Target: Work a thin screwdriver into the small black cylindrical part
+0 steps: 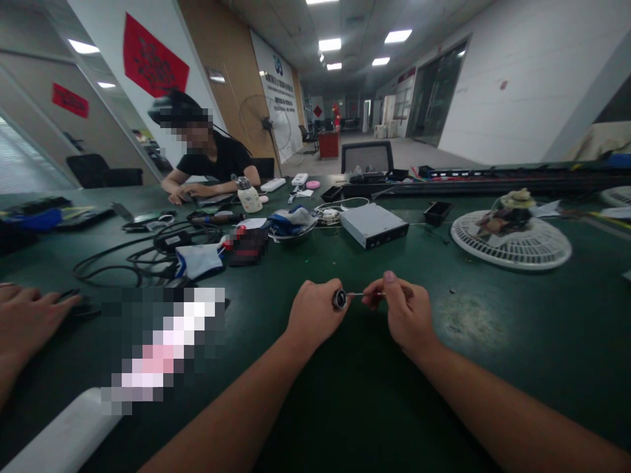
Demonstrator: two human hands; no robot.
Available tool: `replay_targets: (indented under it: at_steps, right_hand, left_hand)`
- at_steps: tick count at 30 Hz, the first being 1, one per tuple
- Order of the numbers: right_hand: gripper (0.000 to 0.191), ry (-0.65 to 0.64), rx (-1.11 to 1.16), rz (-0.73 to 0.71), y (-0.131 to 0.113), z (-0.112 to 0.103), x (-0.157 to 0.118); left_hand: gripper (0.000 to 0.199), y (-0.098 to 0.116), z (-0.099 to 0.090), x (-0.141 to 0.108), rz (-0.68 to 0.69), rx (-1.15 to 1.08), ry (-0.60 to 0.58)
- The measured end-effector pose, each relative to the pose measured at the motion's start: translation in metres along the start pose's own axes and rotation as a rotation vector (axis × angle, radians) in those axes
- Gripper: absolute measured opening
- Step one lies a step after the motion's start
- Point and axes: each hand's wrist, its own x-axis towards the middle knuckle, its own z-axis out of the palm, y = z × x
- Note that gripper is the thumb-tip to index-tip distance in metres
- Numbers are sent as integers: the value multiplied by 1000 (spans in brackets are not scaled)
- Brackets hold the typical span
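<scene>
In front of me, my left hand (313,309) is closed around a small dark cylindrical part (340,299) with a silvery rim, its round end facing me. My right hand (409,315) grips a screwdriver (357,294), its brownish handle partly hidden by the fingers. The thin metal shaft points left and reaches the left hand beside the part. Whether the tip touches the part I cannot tell. Both hands are held just above the green tabletop (305,269).
Beyond my hands lies a grey disc drive (374,225). A white fan grille (510,240) with a motor is at the right. Cables (133,253), a cloth (293,220) and a bottle (248,195) spread leftward. Another person's hand (34,322) rests at the left; someone (210,151) sits across.
</scene>
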Motion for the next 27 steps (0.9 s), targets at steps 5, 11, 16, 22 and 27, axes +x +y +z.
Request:
replay_targets:
  at_steps: [5,11,16,22,27]
  right_hand:
    - [48,-134,60,-19,-1,1,0]
    - [51,-60,21,24,1,0,0]
    - [49,-35,19,-18,-1,1,0]
    - [47,-145,117,-5,1,1,-1]
    - [46,-30,45,4,4,0,0]
  left_hand:
    - [23,1,-2,0,-18,17,9]
    - [28,1,-1,0,-9,7,10]
    - [22,-1,1,1,7,-5,-10]
    - [24,-1,0,-1,-3,-10,-3]
    - [25,-2,2,0,17,-18,2]
